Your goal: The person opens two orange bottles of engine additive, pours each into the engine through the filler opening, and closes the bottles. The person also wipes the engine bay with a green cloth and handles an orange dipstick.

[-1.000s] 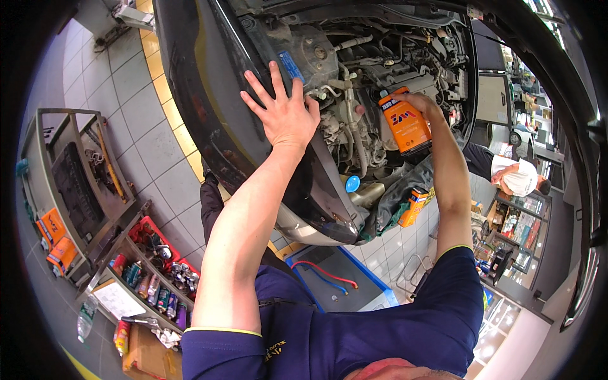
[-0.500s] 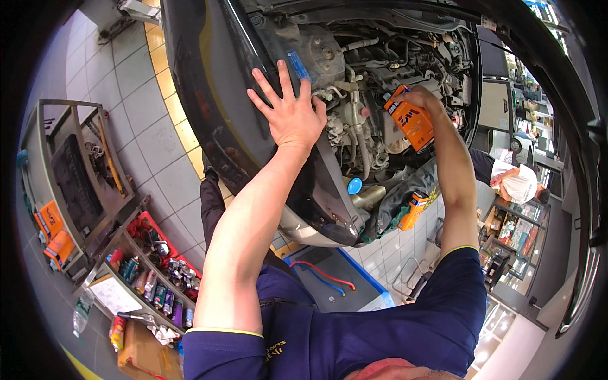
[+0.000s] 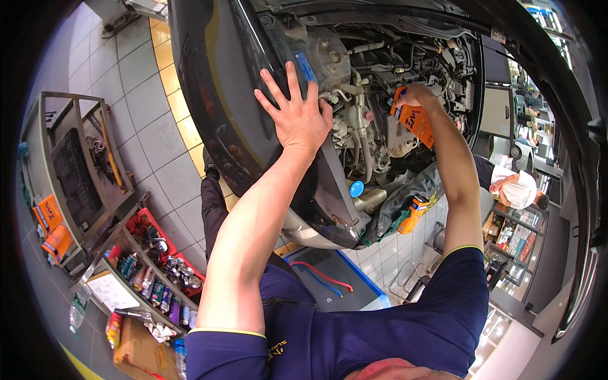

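My left hand (image 3: 297, 123) lies flat, fingers spread, on the dark car fender (image 3: 231, 95) beside the open engine bay. It holds nothing. Over the engine (image 3: 354, 117), my right hand (image 3: 416, 96) is closed round the upper end of an orange jug (image 3: 416, 125). The jug is tilted and its broad side is partly turned away. I cannot make out its mouth or whether liquid comes out. A round blue cap (image 3: 356, 189) shows at the front of the bay. Another orange container (image 3: 413, 214) rests near a dark cover (image 3: 396, 209) along the car's front edge.
To the left stand a metal cart (image 3: 76, 177) and an open tray of spray cans (image 3: 149, 285) with red bins (image 3: 171, 253). A cardboard box (image 3: 142, 348) lies below. A grey-blue case with red and blue hoses (image 3: 323, 278) is before me. A person in white (image 3: 516, 189) stands right.
The orange jug has turned in my right hand, so less of its broad face shows. My left hand stays on the fender. The whole view has shifted slightly.
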`<state>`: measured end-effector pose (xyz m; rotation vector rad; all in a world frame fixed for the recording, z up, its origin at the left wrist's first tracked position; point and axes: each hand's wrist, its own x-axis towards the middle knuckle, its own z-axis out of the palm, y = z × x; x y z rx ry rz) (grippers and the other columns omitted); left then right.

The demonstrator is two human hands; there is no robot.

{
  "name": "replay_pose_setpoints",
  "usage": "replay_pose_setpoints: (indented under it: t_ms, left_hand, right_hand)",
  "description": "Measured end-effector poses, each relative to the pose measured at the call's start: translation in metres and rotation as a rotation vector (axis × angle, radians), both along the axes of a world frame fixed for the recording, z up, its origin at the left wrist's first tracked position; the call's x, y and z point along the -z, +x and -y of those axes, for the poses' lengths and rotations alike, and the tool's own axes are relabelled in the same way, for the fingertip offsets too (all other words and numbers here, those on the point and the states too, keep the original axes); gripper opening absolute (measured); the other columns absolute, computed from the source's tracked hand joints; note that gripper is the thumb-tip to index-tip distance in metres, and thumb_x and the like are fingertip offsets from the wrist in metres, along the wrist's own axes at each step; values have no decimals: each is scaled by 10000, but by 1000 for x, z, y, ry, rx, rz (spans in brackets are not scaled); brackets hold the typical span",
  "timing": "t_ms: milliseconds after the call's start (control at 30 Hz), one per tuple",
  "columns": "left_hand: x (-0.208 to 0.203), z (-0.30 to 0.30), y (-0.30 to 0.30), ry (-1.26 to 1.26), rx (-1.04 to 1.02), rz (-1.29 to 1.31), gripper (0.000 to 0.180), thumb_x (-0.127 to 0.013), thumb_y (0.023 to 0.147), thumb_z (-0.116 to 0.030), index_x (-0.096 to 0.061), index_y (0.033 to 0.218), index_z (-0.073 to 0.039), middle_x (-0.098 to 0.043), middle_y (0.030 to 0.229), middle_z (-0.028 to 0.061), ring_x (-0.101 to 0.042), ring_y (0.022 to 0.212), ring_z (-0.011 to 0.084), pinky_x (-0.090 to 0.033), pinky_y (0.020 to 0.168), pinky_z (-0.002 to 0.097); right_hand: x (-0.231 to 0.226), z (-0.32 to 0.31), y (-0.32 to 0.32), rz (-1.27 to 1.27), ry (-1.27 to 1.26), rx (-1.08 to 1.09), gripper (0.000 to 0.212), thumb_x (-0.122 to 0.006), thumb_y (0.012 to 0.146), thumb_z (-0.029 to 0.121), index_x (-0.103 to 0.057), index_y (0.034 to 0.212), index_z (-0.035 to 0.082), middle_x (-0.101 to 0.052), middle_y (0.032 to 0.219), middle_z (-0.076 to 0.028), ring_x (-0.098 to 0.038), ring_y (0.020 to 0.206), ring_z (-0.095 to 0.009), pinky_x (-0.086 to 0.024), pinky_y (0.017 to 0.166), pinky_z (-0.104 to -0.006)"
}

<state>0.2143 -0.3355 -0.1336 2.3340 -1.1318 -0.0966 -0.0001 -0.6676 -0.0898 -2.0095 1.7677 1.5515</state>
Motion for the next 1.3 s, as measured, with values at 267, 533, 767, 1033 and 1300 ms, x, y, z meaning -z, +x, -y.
replay_pose_setpoints:
  t_ms: [267, 533, 767, 1033, 1300]
  left_hand:
    - [0, 0, 0, 2, 2, 4, 381, -726, 943, -410, -792, 1261, -210, -373, 1842, 181, -98, 1701, 680, -31, 1330, 825]
    - [1, 0, 0, -3, -5, 3, 371, -731, 938, -405, -792, 1249, -210, -373, 1842, 178, -99, 1702, 679, -35, 1329, 825]
    - [1, 2, 0, -12, -2, -13, 371, -728, 934, -385, -786, 1254, -206, -369, 1846, 180, -78, 1705, 678, -17, 1328, 827]
    - [-2, 1, -1, 3, 6, -38, 389, -726, 933, -366, -783, 1281, -204, -352, 1856, 181, -61, 1712, 667, 2, 1339, 815]
    - [-1, 2, -2, 33, 1, -2, 416, -722, 934, -385, -788, 1308, -217, -350, 1861, 170, -48, 1718, 658, -5, 1347, 806]
  right_hand:
    - [1, -6, 4, 20, -30, -101, 918, -979, 792, 702, -818, 1316, -34, -788, 1401, -208, -765, 1278, -373, -626, 1062, -481]
    - [-13, -22, 19, 24, -91, -192, 966, -992, 795, 665, -757, 1438, -17, -757, 1484, -213, -721, 1390, -391, -614, 1149, -496]
    - [-24, -22, 8, 74, -81, -39, 1082, -1004, 765, 691, -698, 1500, -41, -727, 1519, -241, -702, 1406, -404, -603, 1149, -502]
    - [-17, -24, -50, 336, -174, 81, 1025, -1002, 769, 692, -744, 1420, -56, -790, 1372, -256, -773, 1275, -358, -627, 1044, -473]
    - [-6, -52, -90, 654, -274, 326, 1142, -976, 762, 736, -671, 1570, -11, -743, 1482, -276, -754, 1319, -378, -624, 1059, -463]
